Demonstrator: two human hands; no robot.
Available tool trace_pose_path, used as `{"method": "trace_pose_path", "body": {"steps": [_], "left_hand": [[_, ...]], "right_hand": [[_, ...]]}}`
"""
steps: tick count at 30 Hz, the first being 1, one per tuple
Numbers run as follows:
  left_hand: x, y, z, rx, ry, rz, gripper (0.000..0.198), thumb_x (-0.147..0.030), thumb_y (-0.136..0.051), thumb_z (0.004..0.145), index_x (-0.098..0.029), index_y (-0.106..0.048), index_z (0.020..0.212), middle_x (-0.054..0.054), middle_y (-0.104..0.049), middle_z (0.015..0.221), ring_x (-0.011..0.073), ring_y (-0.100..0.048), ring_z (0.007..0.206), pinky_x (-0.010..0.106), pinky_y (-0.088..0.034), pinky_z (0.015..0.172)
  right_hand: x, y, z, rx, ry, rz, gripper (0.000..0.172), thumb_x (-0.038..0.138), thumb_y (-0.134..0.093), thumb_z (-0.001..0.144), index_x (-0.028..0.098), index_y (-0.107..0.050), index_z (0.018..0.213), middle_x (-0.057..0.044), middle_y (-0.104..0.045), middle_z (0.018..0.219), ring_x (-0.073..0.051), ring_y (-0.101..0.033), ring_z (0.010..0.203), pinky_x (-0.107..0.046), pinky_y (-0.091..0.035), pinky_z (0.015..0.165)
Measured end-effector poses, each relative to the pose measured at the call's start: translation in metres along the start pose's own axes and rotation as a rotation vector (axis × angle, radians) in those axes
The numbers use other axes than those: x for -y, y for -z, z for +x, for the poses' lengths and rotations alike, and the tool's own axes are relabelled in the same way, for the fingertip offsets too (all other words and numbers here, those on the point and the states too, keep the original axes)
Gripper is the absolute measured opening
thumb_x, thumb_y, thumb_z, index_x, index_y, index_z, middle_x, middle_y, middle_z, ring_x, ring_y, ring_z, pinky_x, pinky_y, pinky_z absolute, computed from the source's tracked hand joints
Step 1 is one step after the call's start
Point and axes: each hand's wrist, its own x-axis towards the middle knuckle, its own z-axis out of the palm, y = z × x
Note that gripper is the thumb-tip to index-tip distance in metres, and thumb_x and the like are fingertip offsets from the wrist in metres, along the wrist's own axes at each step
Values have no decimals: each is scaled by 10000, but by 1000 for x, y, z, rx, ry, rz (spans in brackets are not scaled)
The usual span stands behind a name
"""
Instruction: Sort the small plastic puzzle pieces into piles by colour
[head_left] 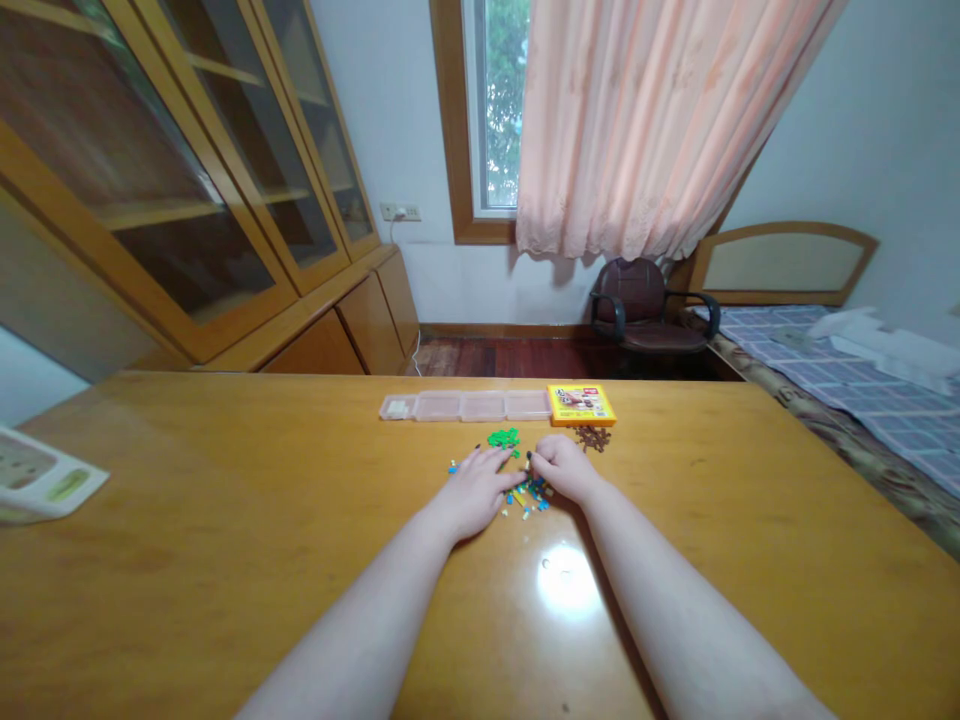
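Note:
My left hand (478,492) lies palm down on the table with its fingers spread, its thumb reaching to the edge of a mixed heap of small toy bricks (534,492) in blue, yellow and white. On the heap's other side my right hand (564,466) is closed, thumb against curled fingers; whatever it may pinch is too small to make out. Just beyond the left fingertips is a pile of green pieces (503,438). A pile of brown pieces (594,438) lies past the right hand. A few blue and white bits (453,467) sit left of my left hand.
A clear compartment tray (484,405) stretches along the table's far side, with a yellow box (582,404) at its right end. A white plastic object (45,475) stands at the left edge. Beyond the wooden table (225,560) are a chair (637,305) and a bed (810,340).

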Motion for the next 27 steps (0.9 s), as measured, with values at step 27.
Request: {"method": "trace_pose_path", "body": {"steps": [27], "left_hand": [[8,7,1,-40,37,24,311,-133,-527,808,-300,-700,1006,36,-526,1329,247,-371,1296,505,-228,1098]], "right_hand": [[4,0,2,-23,23,-59,411,221,-448,894,163,-644,537,-2,-524,513,-114,-476,541,-241,-346,603]]}}
